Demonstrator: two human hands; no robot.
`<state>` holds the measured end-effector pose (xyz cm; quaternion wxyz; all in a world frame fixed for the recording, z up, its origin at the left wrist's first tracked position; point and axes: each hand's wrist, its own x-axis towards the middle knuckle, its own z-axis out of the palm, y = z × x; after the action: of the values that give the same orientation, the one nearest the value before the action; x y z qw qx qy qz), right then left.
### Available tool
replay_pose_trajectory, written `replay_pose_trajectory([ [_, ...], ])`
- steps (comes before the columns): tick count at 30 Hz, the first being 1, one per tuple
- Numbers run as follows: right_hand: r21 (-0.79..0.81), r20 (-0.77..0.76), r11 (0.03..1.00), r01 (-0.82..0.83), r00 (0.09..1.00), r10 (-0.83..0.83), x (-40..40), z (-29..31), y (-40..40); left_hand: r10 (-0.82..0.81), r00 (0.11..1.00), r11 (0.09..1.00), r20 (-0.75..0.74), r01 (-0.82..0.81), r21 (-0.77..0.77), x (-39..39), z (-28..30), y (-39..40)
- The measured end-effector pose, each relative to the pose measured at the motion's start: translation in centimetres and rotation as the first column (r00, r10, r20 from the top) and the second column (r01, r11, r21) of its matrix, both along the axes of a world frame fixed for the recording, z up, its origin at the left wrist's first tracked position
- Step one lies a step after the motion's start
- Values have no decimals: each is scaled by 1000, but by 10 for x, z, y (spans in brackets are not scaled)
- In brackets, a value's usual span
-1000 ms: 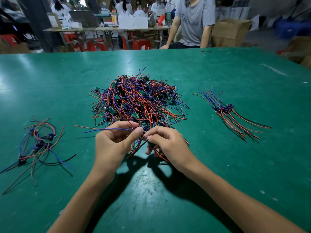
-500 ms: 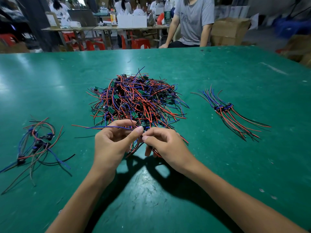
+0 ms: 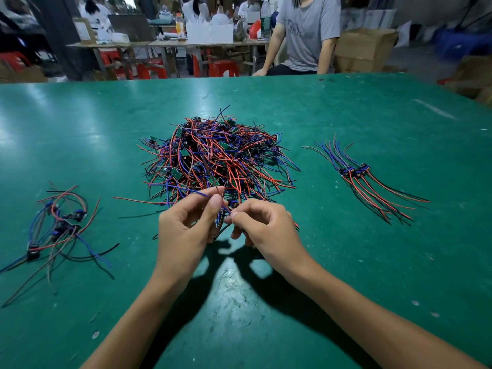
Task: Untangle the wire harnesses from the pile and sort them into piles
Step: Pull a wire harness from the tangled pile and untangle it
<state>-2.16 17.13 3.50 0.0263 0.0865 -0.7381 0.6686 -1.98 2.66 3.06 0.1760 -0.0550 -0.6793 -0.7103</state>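
My left hand [image 3: 186, 230] and my right hand [image 3: 262, 226] meet just in front of the big tangled pile [image 3: 215, 158] of red, blue and black wire harnesses in the middle of the green table [image 3: 346, 115]. I pinch a blue wire [image 3: 186, 191] between my left thumb and forefinger, fingers curled round it, and the wire runs on to the left across the near edge of the pile. My right hand pinches the same strand where it comes down past my left thumb tip, with the other fingers curled under; a small blue connector [image 3: 234, 204] sits just above my right knuckles, though I cannot tell whether it belongs to this harness. Dark wire ends hang down between my two hands. Well off to my left lies a loose pile [image 3: 57, 225] of a few harnesses, looped and splayed. Well off to my right lies a neater pile [image 3: 362, 179], its connectors bunched together and its wires fanned out both ways. Across the table sits a person in a grey shirt [image 3: 308, 30].
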Motion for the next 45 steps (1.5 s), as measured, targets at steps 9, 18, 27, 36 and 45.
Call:
replay_pose_trajectory([
  [9,10,-17,1000,22,1000,-22,0,-2,1,93,995,989,21,-95,111,-2,3,-6],
  [18,-28,32,999,-25,999,26,-1,1,0,43,999,998,2,-43,53,0,6,-9],
  [27,7,18,998,-62,998,62,0,4,2,41,998,999,47,-41,-3,1,6,-10],
  [36,-15,39,982,-186,982,187,-1,6,5,5,998,997,70,-10,75,0,8,-11],
  [45,3,30,983,-186,982,186,1,4,2,-50,996,996,76,44,79,1,9,-10],
])
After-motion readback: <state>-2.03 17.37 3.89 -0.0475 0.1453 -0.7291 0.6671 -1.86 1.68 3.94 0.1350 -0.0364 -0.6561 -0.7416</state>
